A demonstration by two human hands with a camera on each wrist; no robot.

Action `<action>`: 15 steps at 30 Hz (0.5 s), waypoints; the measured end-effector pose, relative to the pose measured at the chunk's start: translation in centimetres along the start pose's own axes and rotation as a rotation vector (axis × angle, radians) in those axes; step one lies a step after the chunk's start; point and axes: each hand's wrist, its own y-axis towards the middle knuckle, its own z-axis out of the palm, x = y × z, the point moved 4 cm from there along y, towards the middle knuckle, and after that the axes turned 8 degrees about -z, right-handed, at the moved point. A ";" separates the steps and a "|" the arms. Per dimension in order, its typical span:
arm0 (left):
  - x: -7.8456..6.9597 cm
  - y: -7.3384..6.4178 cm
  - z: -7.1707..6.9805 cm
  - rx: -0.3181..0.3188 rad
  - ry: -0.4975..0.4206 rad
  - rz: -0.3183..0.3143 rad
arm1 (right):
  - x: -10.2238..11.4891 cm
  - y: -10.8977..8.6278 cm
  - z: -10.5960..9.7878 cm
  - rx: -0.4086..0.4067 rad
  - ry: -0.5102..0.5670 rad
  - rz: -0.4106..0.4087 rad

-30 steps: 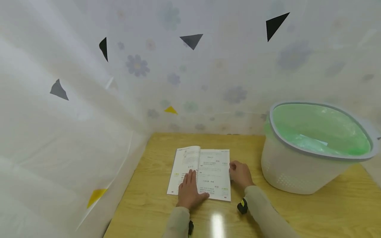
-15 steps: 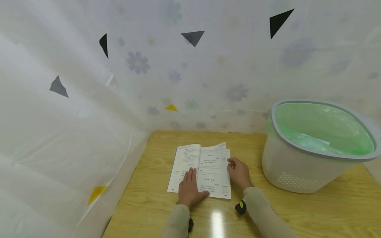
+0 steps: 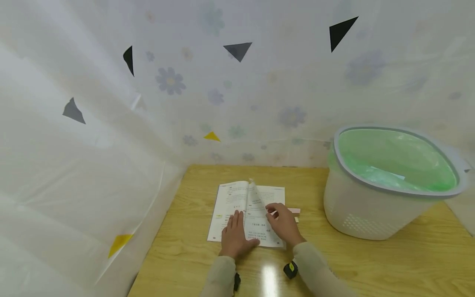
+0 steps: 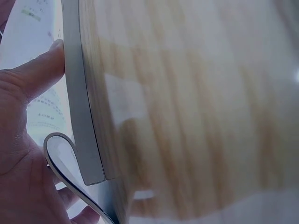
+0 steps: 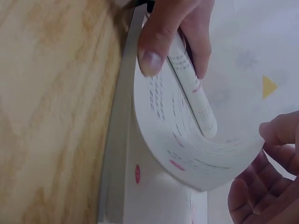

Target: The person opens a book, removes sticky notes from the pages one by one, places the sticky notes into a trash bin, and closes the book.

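Observation:
An open book (image 3: 219,225) with printed pages lies on the wooden table. My left hand (image 3: 234,238) rests on it near the spine, fingers straight and thumb out over the right side. In the left wrist view that hand (image 4: 23,144) lies across the pages above the book's thick edge (image 4: 84,107). My right hand (image 3: 283,226) pinches the outer edge of a right-hand page (image 3: 256,220) and holds it lifted. The right wrist view shows this page (image 5: 196,163) curving up between the fingertips of my right hand (image 5: 275,172) and the spine.
A pink strip (image 3: 295,210) and a small yellowish piece (image 3: 296,220) show beyond the book's right edge. To the right stands a white basket (image 3: 360,218) with a grey rim and green liner. Pale sheeting (image 3: 92,185) bounds the table at left and back.
My right hand has moved left from the book's right edge, lifting a page and bending it toward the spine. The pink strip has come into view. The left hand has stayed in place.

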 end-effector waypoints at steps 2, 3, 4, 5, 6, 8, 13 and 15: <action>0.0 0.0 0.1 -0.004 0.005 -0.001 | 0.1 -0.4 0.1 0.007 0.015 0.012; 0.0 0.0 0.1 -0.006 0.008 -0.002 | 0.2 -0.5 0.2 0.009 0.026 0.017; 0.0 0.0 0.1 -0.011 0.010 -0.001 | 0.3 -0.7 0.2 0.009 0.032 0.018; 0.1 -0.1 0.1 -0.010 0.010 -0.004 | 0.4 -0.9 0.2 0.009 0.036 0.017; 0.0 -0.1 0.0 -0.015 0.006 -0.002 | 0.5 -1.1 0.2 0.007 0.039 0.019; 0.0 -0.2 0.0 -0.019 -0.001 0.003 | 0.7 -1.6 0.2 -0.001 0.041 0.007; -0.2 -0.3 -0.2 -0.017 -0.002 0.012 | 0.9 -2.9 0.3 -0.018 0.054 -0.019; -0.3 -0.4 -0.2 -0.020 0.001 0.019 | 0.8 -3.3 0.6 -0.015 0.064 -0.015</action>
